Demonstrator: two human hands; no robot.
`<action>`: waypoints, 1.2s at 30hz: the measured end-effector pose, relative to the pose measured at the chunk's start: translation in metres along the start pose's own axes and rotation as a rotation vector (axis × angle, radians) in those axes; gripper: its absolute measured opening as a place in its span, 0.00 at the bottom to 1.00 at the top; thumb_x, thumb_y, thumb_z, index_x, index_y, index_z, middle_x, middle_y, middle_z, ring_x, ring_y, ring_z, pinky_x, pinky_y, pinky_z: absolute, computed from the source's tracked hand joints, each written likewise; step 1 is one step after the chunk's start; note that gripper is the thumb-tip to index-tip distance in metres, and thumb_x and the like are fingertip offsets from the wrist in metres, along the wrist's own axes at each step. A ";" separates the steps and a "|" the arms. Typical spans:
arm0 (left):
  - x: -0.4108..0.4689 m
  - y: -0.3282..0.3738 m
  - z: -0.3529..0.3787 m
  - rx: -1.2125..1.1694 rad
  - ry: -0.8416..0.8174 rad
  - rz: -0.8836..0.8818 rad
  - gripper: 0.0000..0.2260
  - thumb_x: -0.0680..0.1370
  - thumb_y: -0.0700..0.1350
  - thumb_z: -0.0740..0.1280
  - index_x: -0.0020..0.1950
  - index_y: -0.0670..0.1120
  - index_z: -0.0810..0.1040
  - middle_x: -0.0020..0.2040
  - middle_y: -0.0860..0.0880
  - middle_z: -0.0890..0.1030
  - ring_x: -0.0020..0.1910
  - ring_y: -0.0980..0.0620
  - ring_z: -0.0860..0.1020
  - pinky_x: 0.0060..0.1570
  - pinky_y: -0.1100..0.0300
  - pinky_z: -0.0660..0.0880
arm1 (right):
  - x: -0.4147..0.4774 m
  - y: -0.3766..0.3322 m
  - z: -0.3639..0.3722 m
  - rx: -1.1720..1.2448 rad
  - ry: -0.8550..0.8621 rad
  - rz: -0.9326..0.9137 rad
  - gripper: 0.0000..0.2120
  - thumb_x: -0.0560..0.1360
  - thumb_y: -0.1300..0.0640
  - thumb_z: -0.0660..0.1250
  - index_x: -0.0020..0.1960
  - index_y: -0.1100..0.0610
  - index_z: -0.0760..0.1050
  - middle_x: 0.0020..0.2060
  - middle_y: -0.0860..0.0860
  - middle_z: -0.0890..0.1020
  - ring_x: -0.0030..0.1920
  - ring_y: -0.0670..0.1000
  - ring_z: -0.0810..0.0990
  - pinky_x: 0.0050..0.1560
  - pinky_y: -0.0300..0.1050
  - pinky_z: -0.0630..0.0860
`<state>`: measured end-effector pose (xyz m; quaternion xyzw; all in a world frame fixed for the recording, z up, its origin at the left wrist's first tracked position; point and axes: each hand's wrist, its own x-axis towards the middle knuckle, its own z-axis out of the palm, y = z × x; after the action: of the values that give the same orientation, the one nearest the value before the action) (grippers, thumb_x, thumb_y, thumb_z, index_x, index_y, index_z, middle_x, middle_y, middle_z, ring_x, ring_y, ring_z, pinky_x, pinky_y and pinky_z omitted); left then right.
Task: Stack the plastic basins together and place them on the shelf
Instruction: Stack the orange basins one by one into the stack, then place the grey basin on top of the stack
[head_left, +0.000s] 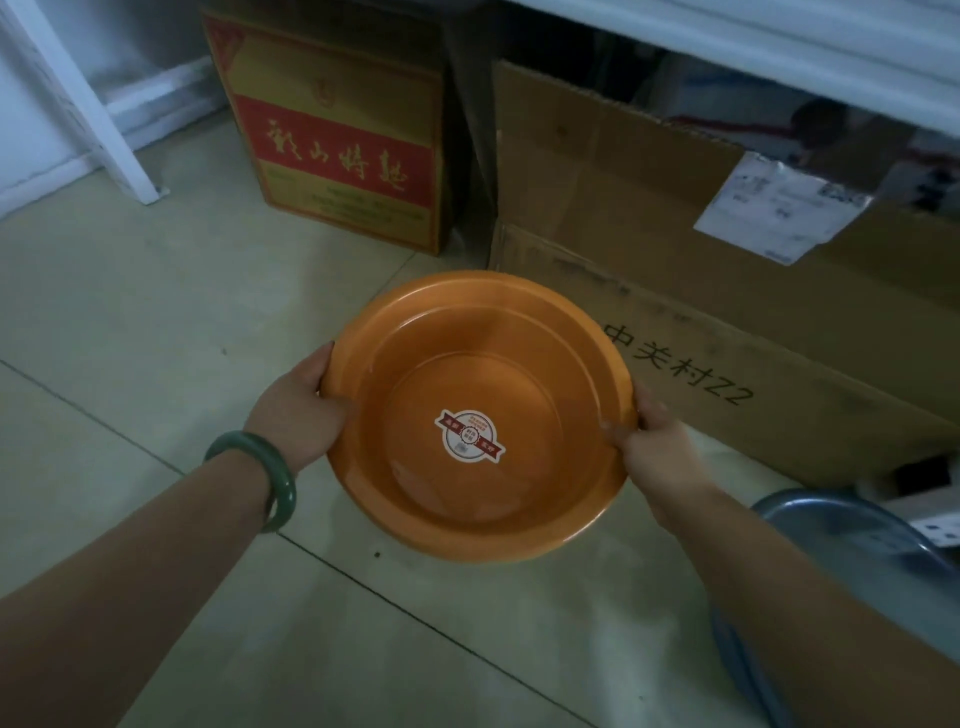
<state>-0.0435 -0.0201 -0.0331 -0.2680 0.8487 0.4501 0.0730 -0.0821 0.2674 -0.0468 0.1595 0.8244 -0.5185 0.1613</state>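
An orange plastic basin (483, 358) with a round sticker on its bottom is held above the tiled floor, tilted a little toward me. My left hand (298, 410) grips its left rim, and a green bangle sits on that wrist. My right hand (652, 447) grips the right rim, thumb over the edge. A blue plastic basin (841, 525) lies on the floor at the lower right, partly hidden behind my right forearm. A white shelf board (779, 36) runs along the top right.
A large brown cardboard box (649, 249) stands under the shelf, right behind the orange basin. A yellow and red carton (337, 140) stands further back on the left. A white leg (88, 104) slants at the upper left. Tiled floor (130, 322) spreads to the left.
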 end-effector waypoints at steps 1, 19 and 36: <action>0.000 0.004 0.007 -0.012 -0.019 0.008 0.22 0.75 0.44 0.65 0.66 0.61 0.70 0.51 0.55 0.79 0.51 0.50 0.78 0.55 0.48 0.75 | -0.003 0.004 -0.008 0.000 0.008 0.011 0.27 0.78 0.62 0.63 0.73 0.45 0.64 0.57 0.47 0.78 0.55 0.52 0.79 0.52 0.49 0.76; -0.024 0.044 0.069 0.080 -0.223 0.099 0.27 0.76 0.45 0.66 0.73 0.57 0.64 0.64 0.50 0.76 0.57 0.48 0.75 0.61 0.48 0.70 | -0.033 0.048 -0.088 -0.041 0.096 0.102 0.33 0.72 0.64 0.65 0.73 0.42 0.63 0.48 0.49 0.85 0.44 0.51 0.85 0.46 0.47 0.82; -0.122 0.124 0.127 0.374 -0.175 0.606 0.25 0.77 0.48 0.63 0.74 0.57 0.63 0.73 0.53 0.68 0.68 0.50 0.70 0.59 0.59 0.69 | -0.071 0.094 -0.160 0.118 0.249 0.071 0.26 0.74 0.58 0.69 0.72 0.52 0.69 0.63 0.51 0.79 0.62 0.50 0.77 0.67 0.52 0.71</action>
<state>-0.0200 0.1852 0.0264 0.0531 0.9477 0.3096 0.0566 0.0054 0.4441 -0.0259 0.2608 0.8001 -0.5362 0.0662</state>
